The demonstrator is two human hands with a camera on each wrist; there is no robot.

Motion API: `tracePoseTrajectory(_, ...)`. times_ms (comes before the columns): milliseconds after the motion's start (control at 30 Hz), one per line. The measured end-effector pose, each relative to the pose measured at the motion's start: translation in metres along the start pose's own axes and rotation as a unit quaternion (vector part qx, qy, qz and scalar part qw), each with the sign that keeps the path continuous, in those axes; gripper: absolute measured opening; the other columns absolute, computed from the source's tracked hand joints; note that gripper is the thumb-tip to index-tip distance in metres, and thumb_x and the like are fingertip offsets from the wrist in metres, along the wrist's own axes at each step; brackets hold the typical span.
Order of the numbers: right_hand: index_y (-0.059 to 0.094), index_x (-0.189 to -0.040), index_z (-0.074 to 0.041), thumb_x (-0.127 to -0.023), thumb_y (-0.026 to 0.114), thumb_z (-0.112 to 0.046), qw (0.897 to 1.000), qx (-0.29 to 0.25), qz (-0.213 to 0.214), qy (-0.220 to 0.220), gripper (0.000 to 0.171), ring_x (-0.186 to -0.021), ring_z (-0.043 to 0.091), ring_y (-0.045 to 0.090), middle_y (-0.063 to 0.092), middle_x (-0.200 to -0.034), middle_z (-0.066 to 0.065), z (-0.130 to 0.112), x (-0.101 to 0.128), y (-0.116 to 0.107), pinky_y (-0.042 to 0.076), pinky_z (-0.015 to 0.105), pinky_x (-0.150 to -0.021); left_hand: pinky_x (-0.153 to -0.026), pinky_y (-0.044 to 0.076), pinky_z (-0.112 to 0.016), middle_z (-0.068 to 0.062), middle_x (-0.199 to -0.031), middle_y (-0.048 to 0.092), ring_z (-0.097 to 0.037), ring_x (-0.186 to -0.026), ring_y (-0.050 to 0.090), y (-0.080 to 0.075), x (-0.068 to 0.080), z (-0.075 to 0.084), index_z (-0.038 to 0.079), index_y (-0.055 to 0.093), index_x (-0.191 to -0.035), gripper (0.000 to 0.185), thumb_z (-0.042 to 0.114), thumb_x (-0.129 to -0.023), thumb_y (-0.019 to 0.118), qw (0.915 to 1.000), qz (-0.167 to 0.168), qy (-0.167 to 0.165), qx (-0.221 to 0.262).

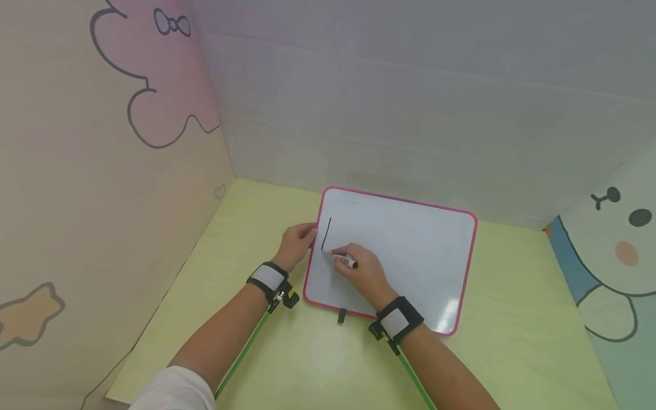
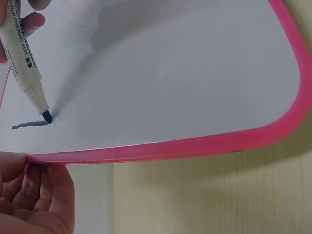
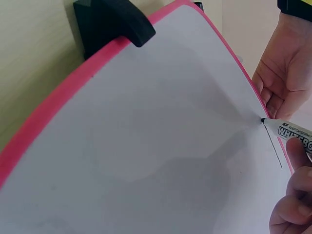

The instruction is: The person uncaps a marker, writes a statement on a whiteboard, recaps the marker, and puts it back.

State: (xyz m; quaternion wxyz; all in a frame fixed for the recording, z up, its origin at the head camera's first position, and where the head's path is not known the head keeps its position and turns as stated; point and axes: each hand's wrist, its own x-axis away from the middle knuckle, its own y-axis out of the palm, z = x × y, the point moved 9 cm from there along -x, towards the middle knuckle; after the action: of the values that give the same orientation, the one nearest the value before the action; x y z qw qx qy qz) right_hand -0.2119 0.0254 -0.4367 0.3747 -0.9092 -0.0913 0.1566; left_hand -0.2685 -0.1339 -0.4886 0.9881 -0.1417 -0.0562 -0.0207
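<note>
A whiteboard [image 1: 405,239] with a pink frame lies tilted on the table, a single dark line [image 1: 326,233] drawn near its left side. My right hand [image 1: 366,270] pinches a white whiteboard marker [image 3: 291,131], whose dark tip touches the board at the lower end of that line. At the board's left edge, my left hand [image 1: 297,245] holds the pink rim; in the left wrist view its thumb is at the rim and the fingers [image 2: 59,190] curl below. Parts of both hands fall outside the wrist views.
The board stands on a pale yellow table [image 1: 256,228] close to the back wall [image 1: 410,114]. A black clip-like piece [image 3: 114,22] sits on the pink frame at the near edge. Painted side walls [image 1: 102,199] bound the table left and right.
</note>
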Motion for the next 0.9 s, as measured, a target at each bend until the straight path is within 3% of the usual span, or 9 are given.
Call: tracePoseTrajectory(900, 0.072, -0.100, -0.017, -0.087, 0.063, -0.021, 1.000, 0.004, -0.015, 0.004, 0.016, -0.094, 0.012, 0.062, 0.070, -0.097, -0.006, 0.0067, 0.0019, 0.0011, 0.054, 0.033, -0.084, -0.089, 0.055, -0.034, -0.012, -0.125, 0.062, -0.024, -0.109, 0.063, 0.0063, -0.0043, -0.0018, 0.007, 0.058, -0.128, 0.035, 0.022, -0.097, 0.053, 1.0000, -0.006, -0.003, -0.003)
